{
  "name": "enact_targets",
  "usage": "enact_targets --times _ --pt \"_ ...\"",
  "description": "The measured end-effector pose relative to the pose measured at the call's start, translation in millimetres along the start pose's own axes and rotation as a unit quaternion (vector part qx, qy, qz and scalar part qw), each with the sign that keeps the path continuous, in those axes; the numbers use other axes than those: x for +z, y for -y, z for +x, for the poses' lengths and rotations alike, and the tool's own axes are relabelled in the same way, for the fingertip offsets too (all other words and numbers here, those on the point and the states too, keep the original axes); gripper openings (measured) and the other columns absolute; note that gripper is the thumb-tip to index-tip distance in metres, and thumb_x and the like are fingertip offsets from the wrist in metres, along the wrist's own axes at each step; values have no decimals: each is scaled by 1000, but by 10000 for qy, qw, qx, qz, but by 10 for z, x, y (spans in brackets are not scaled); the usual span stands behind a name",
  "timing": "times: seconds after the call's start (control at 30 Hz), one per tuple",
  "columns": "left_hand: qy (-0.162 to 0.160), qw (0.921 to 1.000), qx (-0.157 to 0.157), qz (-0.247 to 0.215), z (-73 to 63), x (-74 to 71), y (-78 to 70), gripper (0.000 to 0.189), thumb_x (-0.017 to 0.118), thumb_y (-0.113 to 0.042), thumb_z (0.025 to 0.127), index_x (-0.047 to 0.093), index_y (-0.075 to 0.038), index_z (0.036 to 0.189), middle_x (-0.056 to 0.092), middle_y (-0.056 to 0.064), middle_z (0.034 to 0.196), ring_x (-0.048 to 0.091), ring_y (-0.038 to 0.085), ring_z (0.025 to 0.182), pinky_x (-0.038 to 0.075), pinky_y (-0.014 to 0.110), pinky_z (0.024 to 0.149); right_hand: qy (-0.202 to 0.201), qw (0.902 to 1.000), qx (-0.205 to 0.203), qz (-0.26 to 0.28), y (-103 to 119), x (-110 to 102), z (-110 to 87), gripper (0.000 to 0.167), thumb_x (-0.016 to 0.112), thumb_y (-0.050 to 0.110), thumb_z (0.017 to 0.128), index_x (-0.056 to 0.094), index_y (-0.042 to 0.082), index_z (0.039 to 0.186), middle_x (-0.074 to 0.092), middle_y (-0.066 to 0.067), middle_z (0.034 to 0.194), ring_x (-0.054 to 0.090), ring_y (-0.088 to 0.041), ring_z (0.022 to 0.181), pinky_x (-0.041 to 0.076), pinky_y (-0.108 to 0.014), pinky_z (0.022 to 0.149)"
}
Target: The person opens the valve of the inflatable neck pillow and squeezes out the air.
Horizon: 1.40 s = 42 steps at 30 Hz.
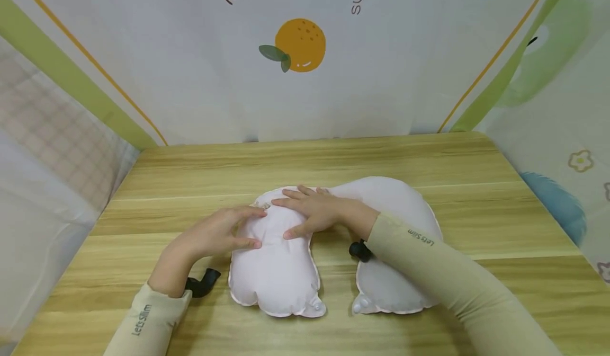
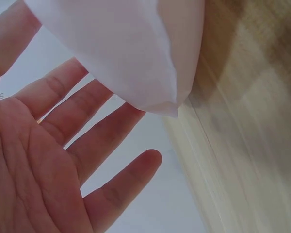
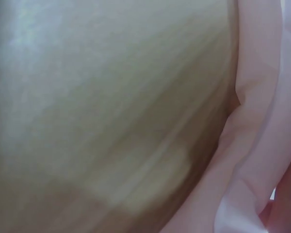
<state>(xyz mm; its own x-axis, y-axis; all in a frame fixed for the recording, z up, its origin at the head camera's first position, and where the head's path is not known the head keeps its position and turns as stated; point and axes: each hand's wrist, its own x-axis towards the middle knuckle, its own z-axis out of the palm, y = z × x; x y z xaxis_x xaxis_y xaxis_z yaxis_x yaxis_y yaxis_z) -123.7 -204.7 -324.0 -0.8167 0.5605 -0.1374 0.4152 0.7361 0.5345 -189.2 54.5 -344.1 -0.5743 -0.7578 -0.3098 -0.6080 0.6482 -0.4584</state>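
Note:
A pale pink, inflated U-shaped neck pillow (image 1: 281, 282) lies on the wooden table, its two ends toward me. My left hand (image 1: 214, 235) touches the outer side of its left arm, with thumb and index finger on top. In the left wrist view the fingers (image 2: 106, 136) are straight and spread beside the pillow (image 2: 121, 48). On the upper part of the same arm rests my right hand (image 1: 316, 208), fingers spread. A small clear piece (image 1: 263, 205), perhaps a valve, shows by the fingertips. The right wrist view catches mostly table and the pillow's edge (image 3: 257, 97).
The wooden table (image 1: 143, 186) runs back to a white curtain (image 1: 381, 80) with a printed orange. Black curved pieces stick out at the left wrist (image 1: 202, 283) and right wrist (image 1: 360, 250). Clear round fasteners (image 1: 315, 305) sit at the pillow's ends. Printed cloth hangs on both sides.

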Motion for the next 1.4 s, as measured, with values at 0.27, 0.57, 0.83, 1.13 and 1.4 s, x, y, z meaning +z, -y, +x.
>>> enact_targets --times 0.27,0.57,0.83,1.13,1.4 --pt "24 10000 -6 -40 7 15 -3 61 76 -28 88 55 -3 139 56 15 144 47 40 137 38 59 112 11 10000 3 -39 -1 18 8 82 55 66 91 17 40 158 6 2 169 -1 -35 155 4 -68 120" --pt "53 10000 -11 -47 21 22 1 60 75 -30 88 55 -4 139 56 15 144 46 40 137 38 60 111 7 9999 20 -105 -25 34 22 82 54 68 90 16 41 158 6 2 169 -1 -35 156 4 -68 120" --pt "55 10000 15 -8 33 28 30 60 76 -29 87 56 -5 138 57 13 143 48 39 136 39 59 111 -22 9999 77 -115 -26 40 27 83 55 69 89 18 41 158 7 3 169 0 -34 156 5 -66 120" --pt "105 9999 74 21 69 49 60 60 76 -30 88 56 -5 138 58 12 143 50 38 135 40 58 110 -24 9998 104 -152 -44 54 22 82 55 69 90 17 42 158 5 4 169 -1 -34 156 5 -66 121" --pt "109 9999 -17 5 30 60 63 61 74 -34 88 56 -6 139 57 13 143 49 39 135 39 59 110 32 9998 75 -154 -33 71 33 81 53 69 90 18 42 158 6 4 169 -1 -34 156 4 -66 121"
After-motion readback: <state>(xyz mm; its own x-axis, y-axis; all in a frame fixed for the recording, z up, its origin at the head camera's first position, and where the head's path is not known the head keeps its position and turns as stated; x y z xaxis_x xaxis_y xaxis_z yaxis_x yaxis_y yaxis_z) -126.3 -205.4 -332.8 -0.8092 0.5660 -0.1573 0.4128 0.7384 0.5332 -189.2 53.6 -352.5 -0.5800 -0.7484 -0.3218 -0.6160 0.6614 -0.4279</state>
